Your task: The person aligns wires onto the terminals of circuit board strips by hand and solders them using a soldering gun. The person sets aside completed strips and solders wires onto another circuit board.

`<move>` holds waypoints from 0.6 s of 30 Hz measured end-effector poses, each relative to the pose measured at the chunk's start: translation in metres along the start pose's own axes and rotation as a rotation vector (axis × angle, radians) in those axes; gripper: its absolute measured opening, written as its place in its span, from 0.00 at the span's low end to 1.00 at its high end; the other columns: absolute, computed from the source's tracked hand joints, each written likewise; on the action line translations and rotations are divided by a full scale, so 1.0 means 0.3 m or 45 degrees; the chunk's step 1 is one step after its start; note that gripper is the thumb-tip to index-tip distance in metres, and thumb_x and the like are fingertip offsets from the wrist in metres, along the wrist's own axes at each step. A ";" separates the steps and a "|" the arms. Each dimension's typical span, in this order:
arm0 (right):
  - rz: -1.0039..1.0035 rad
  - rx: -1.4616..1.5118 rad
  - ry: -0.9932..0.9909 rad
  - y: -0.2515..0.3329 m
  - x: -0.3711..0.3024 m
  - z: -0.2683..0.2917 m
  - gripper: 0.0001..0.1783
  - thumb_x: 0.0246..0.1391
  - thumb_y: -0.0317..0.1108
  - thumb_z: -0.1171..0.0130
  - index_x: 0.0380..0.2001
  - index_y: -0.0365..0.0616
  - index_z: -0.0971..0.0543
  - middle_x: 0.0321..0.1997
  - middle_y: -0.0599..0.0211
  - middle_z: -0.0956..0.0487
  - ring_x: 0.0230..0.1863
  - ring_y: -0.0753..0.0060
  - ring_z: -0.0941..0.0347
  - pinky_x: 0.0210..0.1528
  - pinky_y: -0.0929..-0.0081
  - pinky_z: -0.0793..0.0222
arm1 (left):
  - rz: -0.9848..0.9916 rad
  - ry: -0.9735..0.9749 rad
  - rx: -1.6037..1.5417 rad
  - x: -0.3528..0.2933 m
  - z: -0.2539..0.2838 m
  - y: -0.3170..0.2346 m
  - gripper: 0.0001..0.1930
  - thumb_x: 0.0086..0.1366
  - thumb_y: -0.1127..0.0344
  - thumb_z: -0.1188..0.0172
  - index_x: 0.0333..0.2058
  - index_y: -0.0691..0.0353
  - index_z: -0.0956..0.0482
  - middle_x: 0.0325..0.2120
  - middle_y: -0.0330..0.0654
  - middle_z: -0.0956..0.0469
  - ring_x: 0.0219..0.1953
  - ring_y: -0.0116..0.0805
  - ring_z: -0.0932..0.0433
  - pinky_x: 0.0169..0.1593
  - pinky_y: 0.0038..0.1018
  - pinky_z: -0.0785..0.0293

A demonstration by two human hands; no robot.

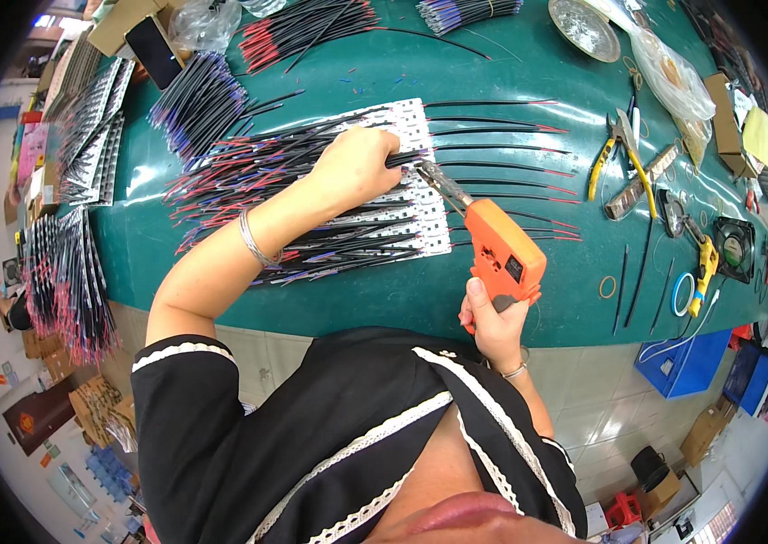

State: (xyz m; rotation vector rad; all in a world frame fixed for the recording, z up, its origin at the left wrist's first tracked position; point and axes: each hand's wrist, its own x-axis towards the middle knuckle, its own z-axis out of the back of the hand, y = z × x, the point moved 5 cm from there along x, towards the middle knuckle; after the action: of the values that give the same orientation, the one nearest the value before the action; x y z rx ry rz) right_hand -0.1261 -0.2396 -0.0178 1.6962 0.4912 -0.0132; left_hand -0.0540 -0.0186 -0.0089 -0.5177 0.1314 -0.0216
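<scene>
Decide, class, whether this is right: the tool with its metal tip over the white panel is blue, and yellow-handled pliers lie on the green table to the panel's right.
Not quite: in the head view the tool is orange, not blue. Its metal tip is over the white panel, and yellow-handled pliers lie on the green table to the panel's right.

On the bench (574, 295), the boards (413, 118) lie beneath the left hand (358, 163), with wires (248, 177) spreading left of it and others ahead of the right hand (495, 322). A tool (503, 258) reaches from the right hand to just beside the left. Pliers (621, 133) and a fan (734, 247) lie right of both hands; a dish (586, 29) lies beyond them, a phone (154, 52) beyond and left.
</scene>
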 end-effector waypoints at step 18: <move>0.261 -0.311 0.025 -0.024 -0.008 -0.011 0.14 0.48 0.26 0.45 0.38 0.35 0.34 0.18 0.71 0.31 0.12 0.84 0.38 0.13 0.84 0.39 | 0.015 -0.009 -0.007 -0.002 0.000 -0.005 0.09 0.43 0.68 0.41 0.22 0.69 0.25 0.16 0.55 0.28 0.23 0.51 0.26 0.30 0.37 0.31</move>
State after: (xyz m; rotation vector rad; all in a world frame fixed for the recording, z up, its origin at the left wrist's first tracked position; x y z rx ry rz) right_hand -0.1316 -0.2365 -0.0233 1.4998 0.3173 0.2044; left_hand -0.0546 -0.0198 -0.0080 -0.5221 0.1277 -0.0081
